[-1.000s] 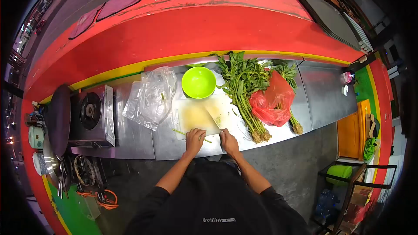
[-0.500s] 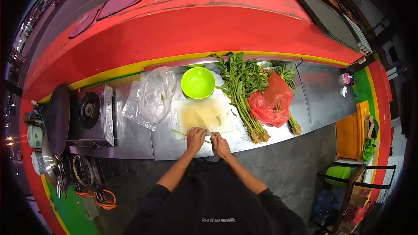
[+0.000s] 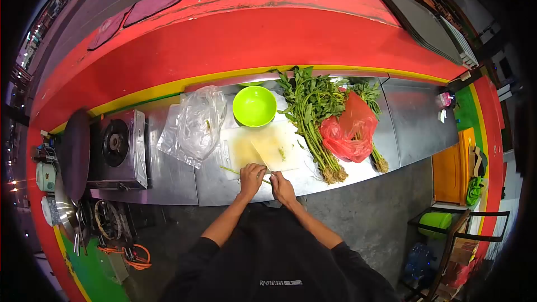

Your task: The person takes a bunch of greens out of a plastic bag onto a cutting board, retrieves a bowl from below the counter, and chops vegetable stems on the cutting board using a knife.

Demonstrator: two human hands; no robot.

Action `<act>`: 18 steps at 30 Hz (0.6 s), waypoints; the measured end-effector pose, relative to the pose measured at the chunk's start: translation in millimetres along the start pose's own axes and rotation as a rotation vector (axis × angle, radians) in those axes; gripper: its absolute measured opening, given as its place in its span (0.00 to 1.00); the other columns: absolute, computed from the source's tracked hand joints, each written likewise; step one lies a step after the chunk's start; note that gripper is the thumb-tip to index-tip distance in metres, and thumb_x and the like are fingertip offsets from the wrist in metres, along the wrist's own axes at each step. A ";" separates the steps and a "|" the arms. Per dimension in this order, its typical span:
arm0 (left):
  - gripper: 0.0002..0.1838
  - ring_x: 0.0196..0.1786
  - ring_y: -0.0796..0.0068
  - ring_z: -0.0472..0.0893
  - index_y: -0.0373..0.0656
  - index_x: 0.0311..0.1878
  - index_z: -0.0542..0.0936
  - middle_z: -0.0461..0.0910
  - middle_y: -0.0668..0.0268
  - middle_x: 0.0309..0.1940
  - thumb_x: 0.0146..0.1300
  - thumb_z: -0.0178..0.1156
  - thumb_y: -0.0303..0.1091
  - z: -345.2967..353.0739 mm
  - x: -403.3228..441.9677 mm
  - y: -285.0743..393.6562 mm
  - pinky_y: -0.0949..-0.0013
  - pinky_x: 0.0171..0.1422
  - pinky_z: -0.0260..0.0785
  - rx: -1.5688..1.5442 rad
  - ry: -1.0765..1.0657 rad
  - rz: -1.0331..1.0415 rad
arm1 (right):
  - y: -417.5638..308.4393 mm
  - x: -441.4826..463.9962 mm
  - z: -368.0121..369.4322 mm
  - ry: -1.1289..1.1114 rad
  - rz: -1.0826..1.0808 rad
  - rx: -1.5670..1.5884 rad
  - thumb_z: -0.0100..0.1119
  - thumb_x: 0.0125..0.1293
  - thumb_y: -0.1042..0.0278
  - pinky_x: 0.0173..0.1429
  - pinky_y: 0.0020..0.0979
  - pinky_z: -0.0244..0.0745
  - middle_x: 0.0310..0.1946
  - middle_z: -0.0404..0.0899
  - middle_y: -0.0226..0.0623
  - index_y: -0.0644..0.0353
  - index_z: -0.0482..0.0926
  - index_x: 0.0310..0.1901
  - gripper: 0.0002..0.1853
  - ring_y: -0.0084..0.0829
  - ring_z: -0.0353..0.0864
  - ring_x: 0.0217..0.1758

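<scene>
At the front edge of the white cutting board (image 3: 238, 136), my left hand (image 3: 252, 178) is closed around a thin green stem (image 3: 226, 169) that sticks out on its left. My right hand (image 3: 283, 188) grips a knife (image 3: 261, 155), its blade pointing away from me and to the left over the board. Both hands are close together, and the fingers hide part of the stem. Small green scraps (image 3: 282, 153) lie on the board's right side. Beyond the board stands a bright green bowl (image 3: 254, 106), with nothing visible inside.
Leafy greens (image 3: 310, 112) with roots lie to the right, partly under a red plastic bag (image 3: 352, 131). Clear plastic bags (image 3: 198, 126) lie left of the board. A gas stove (image 3: 120, 145) occupies the metal counter's (image 3: 168, 182) left end. A red wall (image 3: 246, 39) runs behind.
Both hands stay nearly in place with the stem and the knife. The knife blade has shifted slightly; nothing else visibly differs.
</scene>
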State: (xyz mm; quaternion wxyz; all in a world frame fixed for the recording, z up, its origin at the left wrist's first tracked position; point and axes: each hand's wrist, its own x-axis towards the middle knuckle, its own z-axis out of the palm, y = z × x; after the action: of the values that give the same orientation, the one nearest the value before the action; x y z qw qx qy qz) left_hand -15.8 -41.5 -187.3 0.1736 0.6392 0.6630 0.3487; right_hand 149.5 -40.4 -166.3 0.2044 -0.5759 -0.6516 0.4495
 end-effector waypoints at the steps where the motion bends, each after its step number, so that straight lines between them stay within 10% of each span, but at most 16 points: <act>1: 0.06 0.46 0.63 0.81 0.46 0.42 0.88 0.85 0.67 0.39 0.64 0.67 0.34 0.6 -0.5 -1.4 0.57 0.51 0.65 0.005 0.001 0.004 | -2.0 -0.1 0.5 0.001 0.004 0.008 0.48 0.80 0.55 0.44 0.54 0.77 0.34 0.84 0.59 0.57 0.75 0.58 0.17 0.62 0.85 0.41; 18: 0.06 0.45 0.62 0.81 0.46 0.42 0.88 0.84 0.66 0.37 0.64 0.67 0.33 -3.8 3.6 1.0 0.57 0.50 0.65 -0.009 -0.018 0.013 | -3.4 1.9 2.6 -0.003 0.029 -0.029 0.49 0.80 0.56 0.44 0.55 0.76 0.35 0.84 0.60 0.57 0.74 0.58 0.15 0.64 0.84 0.42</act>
State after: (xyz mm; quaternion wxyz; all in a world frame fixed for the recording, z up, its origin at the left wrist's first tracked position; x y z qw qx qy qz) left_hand -18.1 -39.0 -183.1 0.1802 0.6459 0.6557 0.3470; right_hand 145.1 -39.3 -165.3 0.1885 -0.5875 -0.6500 0.4436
